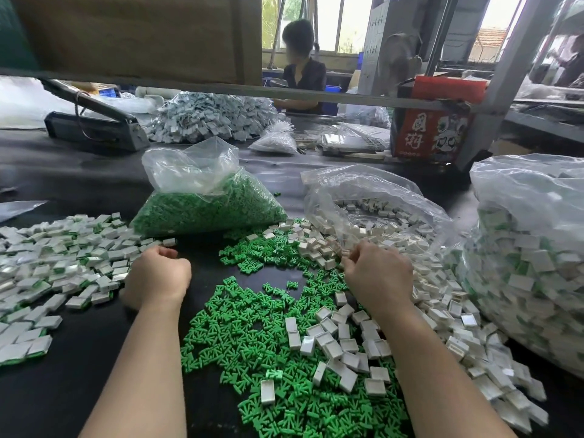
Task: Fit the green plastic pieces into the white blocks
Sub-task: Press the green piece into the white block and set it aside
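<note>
Loose green plastic pieces (pixel 252 327) cover the black table in front of me. Empty white blocks (pixel 331 343) lie mixed among them and spill from an open clear bag (pixel 379 213). My left hand (pixel 158 275) hovers at the edge of a pile of fitted white-and-green blocks (pixel 63 260). Its fingers are curled under, and what they hold is hidden. My right hand (pixel 377 275) is over the white blocks with its fingertips bunched down among them. I cannot tell whether they pinch one.
A clear bag of green pieces (pixel 208 207) stands at centre back. A large bag of fitted blocks (pixel 531 254) fills the right side. Further back are a grey block heap (pixel 208 118), a heat sealer (pixel 94 124), a red box (pixel 436 121) and a seated person (pixel 303 67).
</note>
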Demonstrator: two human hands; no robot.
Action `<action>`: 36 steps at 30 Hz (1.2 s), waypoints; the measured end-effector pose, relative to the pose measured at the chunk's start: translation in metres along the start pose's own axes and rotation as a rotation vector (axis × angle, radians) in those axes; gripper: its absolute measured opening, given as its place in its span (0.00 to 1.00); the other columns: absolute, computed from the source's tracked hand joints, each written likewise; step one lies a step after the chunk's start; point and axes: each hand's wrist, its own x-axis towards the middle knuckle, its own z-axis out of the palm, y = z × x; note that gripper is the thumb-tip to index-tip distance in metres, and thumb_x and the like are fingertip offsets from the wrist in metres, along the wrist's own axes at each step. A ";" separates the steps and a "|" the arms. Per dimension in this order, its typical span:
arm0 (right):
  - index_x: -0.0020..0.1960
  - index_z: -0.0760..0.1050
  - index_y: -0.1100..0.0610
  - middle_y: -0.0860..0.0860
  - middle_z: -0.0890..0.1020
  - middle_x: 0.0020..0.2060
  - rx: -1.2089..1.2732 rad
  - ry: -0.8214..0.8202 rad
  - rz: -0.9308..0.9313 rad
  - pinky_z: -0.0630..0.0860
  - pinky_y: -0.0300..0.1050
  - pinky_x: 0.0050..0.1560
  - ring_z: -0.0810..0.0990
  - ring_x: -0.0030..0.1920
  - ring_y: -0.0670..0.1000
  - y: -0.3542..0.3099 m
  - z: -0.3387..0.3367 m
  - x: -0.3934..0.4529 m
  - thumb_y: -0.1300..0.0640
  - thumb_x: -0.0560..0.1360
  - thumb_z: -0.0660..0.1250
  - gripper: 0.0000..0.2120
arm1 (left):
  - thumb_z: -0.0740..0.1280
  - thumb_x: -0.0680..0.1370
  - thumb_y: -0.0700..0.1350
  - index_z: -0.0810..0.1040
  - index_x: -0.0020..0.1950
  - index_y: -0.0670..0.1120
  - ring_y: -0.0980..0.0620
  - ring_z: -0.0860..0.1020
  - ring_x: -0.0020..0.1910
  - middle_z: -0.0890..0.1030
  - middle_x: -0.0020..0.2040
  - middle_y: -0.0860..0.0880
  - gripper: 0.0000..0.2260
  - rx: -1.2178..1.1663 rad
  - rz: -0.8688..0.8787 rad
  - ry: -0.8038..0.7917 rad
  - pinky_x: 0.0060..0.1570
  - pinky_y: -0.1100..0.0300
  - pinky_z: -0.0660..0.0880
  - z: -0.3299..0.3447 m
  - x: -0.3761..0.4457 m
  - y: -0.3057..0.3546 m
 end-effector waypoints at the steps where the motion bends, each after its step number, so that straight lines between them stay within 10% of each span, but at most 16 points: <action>1: 0.49 0.77 0.52 0.46 0.80 0.39 -0.044 -0.028 -0.005 0.67 0.47 0.49 0.75 0.47 0.51 0.001 0.001 0.000 0.52 0.78 0.61 0.07 | 0.65 0.72 0.42 0.79 0.51 0.52 0.38 0.77 0.53 0.81 0.52 0.44 0.10 -0.004 -0.006 0.015 0.56 0.48 0.68 0.000 0.000 0.002; 6: 0.57 0.77 0.48 0.47 0.81 0.50 -0.098 -0.055 -0.060 0.67 0.49 0.54 0.72 0.53 0.51 -0.004 0.011 -0.002 0.57 0.77 0.62 0.11 | 0.67 0.74 0.45 0.81 0.49 0.51 0.40 0.78 0.48 0.82 0.50 0.44 0.06 -0.100 0.192 0.116 0.45 0.52 0.72 0.005 -0.010 0.019; 11: 0.71 0.66 0.37 0.45 0.74 0.65 -0.032 -0.175 -0.182 0.64 0.54 0.65 0.64 0.66 0.53 -0.006 0.022 -0.005 0.65 0.77 0.59 0.30 | 0.69 0.75 0.43 0.80 0.43 0.51 0.56 0.78 0.37 0.82 0.39 0.53 0.03 -0.384 0.352 -0.219 0.35 0.60 0.72 0.019 -0.040 0.046; 20: 0.54 0.77 0.49 0.45 0.82 0.50 0.039 0.001 -0.183 0.66 0.46 0.54 0.73 0.52 0.49 -0.005 0.022 -0.007 0.58 0.78 0.64 0.08 | 0.69 0.78 0.42 0.80 0.46 0.48 0.53 0.77 0.38 0.79 0.39 0.50 0.02 -0.384 0.481 -0.670 0.36 0.60 0.73 0.039 -0.092 0.070; 26: 0.47 0.74 0.50 0.42 0.80 0.41 0.612 0.056 -0.204 0.76 0.38 0.44 0.80 0.41 0.44 -0.020 0.004 -0.007 0.57 0.72 0.74 0.10 | 0.67 0.80 0.42 0.79 0.47 0.47 0.57 0.80 0.36 0.83 0.40 0.49 0.03 -0.574 0.346 -0.887 0.35 0.64 0.76 0.045 -0.107 0.075; 32: 0.50 0.76 0.59 0.51 0.84 0.43 0.861 -0.143 -0.193 0.82 0.50 0.49 0.84 0.45 0.48 -0.019 -0.002 -0.007 0.62 0.71 0.75 0.11 | 0.73 0.74 0.40 0.82 0.46 0.41 0.52 0.82 0.34 0.84 0.36 0.46 0.04 -0.759 0.197 -0.917 0.35 0.61 0.78 0.045 -0.102 0.071; 36: 0.49 0.77 0.50 0.45 0.82 0.43 0.506 -0.244 -0.197 0.81 0.49 0.49 0.81 0.43 0.44 -0.018 0.001 -0.005 0.47 0.70 0.75 0.12 | 0.72 0.76 0.38 0.79 0.47 0.39 0.51 0.84 0.35 0.85 0.40 0.42 0.04 -0.796 0.168 -0.802 0.34 0.62 0.78 0.046 -0.095 0.068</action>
